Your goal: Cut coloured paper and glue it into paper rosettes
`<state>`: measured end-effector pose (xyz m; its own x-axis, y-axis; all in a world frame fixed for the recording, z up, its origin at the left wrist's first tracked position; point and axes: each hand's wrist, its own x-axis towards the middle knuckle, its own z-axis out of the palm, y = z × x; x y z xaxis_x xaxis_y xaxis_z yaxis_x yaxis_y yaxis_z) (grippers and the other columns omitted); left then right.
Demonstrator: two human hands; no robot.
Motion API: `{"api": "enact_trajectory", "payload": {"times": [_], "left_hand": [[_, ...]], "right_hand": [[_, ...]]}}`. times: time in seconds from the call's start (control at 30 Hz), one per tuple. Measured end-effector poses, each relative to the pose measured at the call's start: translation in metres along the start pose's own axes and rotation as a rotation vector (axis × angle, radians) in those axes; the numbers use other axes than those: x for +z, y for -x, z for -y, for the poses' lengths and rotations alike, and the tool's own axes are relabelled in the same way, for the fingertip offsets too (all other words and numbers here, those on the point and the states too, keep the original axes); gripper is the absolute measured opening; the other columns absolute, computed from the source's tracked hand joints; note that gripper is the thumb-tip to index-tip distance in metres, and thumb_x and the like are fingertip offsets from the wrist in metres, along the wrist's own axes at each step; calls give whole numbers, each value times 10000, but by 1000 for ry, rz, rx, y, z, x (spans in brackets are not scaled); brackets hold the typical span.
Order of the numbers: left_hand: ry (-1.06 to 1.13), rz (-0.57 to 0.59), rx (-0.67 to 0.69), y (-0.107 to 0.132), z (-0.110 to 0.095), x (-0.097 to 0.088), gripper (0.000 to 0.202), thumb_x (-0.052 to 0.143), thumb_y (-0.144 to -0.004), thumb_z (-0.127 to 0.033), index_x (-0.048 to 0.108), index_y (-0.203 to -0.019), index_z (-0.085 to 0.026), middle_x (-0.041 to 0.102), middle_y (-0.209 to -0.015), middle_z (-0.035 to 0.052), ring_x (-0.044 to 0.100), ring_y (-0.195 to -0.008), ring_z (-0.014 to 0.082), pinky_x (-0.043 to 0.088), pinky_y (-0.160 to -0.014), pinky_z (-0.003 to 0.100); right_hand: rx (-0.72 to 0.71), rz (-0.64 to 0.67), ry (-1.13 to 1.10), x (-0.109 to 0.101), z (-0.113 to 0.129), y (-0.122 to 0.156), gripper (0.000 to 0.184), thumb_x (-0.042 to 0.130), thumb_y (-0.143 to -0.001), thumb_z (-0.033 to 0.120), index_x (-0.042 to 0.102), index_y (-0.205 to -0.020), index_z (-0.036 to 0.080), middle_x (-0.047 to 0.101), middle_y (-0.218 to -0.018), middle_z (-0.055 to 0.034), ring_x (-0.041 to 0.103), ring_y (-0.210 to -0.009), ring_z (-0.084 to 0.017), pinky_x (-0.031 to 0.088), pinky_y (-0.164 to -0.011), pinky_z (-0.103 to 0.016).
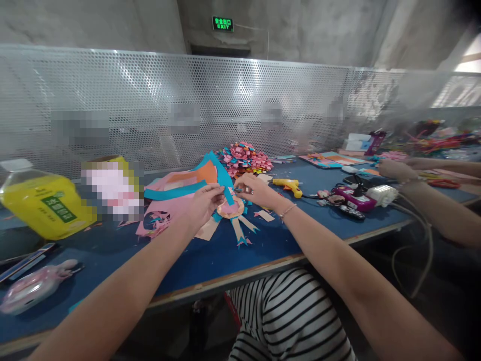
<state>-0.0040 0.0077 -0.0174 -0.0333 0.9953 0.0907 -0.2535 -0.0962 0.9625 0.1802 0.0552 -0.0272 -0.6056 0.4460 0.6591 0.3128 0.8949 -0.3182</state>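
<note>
My left hand (209,201) pinches a blue paper strip (224,176) that bends down between both hands. My right hand (257,190) is closed beside the strip's right edge, around a small dark metallic tool that looks like scissors (245,189); most of it is hidden by the fingers. Just below the hands lies a paper rosette (231,209) with a pink centre, a pale ruffled rim and forked tails (238,230). Pink paper sheets (178,200) with a cut-out hole and another blue strip (175,191) lie left of my left hand.
Behind my hands is a heap of coloured paper pieces (244,159). A yellow glue gun (288,186), a purple power strip (353,199) and cables are to the right. A yellow-labelled jug (47,200) and a pink clear case (35,287) stand left. Another person's arms (432,200) reach in at right.
</note>
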Motion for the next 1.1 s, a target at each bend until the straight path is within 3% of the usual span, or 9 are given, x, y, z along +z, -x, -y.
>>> {"api": "enact_trajectory", "payload": {"times": [0.2,0.47,0.77,1.1], "left_hand": [[-75,20,54,5,2,5,247,769,-480,-276,583,-584,-152,525,-548,-22,484,-519,80,412,-555,243],[-307,-55,242,16,-2,13,143,672,-549,-266,602,-604,-154,567,-572,-19,509,-520,95,410,-556,241],[-376,-107,263,19,-5,17,173,683,-557,-304,613,-628,-163,596,-595,-11,544,-536,120,434,-583,264],[-504,-38,325,22,-5,17,100,595,-644,-256,619,-624,-161,596,-597,-14,575,-572,118,456,-605,243]], "right_hand": [[-1,-73,-175,12,19,-3,26,538,-785,192,561,-774,189,545,-811,-29,502,-739,-131,434,-675,-262],[265,-219,-434,21,29,-7,150,542,-765,314,498,-701,186,511,-695,14,483,-663,-108,400,-608,-237],[348,-231,-634,22,29,-9,269,610,-711,399,434,-692,196,414,-607,58,402,-530,-77,359,-509,-226],[426,-221,-797,19,33,-12,330,675,-635,415,449,-711,187,397,-585,82,381,-497,-56,337,-485,-216]]}}
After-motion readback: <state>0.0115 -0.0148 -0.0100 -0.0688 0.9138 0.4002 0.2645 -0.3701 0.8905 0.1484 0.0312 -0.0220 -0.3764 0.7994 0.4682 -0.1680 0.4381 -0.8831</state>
